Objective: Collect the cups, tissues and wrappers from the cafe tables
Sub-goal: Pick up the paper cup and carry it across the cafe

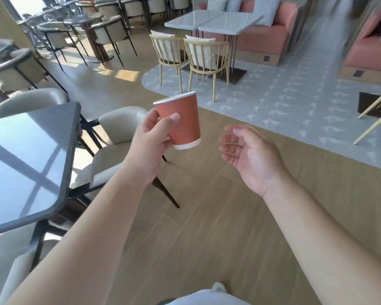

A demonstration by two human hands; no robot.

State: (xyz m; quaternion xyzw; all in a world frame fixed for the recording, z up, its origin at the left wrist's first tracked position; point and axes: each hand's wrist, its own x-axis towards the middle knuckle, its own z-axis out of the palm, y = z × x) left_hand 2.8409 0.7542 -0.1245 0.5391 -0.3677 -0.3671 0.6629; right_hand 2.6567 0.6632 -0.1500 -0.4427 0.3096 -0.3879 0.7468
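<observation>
Open wood floor [207,227] runs ahead between both arms, clear through to the rug [284,102], so the middle lane is free. On the left it's tight: the dark table [26,164] juts its near corner toward the left forearm, and a cream chair [114,137] stands just beyond the table's right edge, its dark legs splayed onto the floor under the left hand [150,142] and its cup [180,122]. Farther ahead two slatted chairs [191,56] front the white tables [213,20], and another chair's legs [376,119] poke in at the rug's right edge.
</observation>
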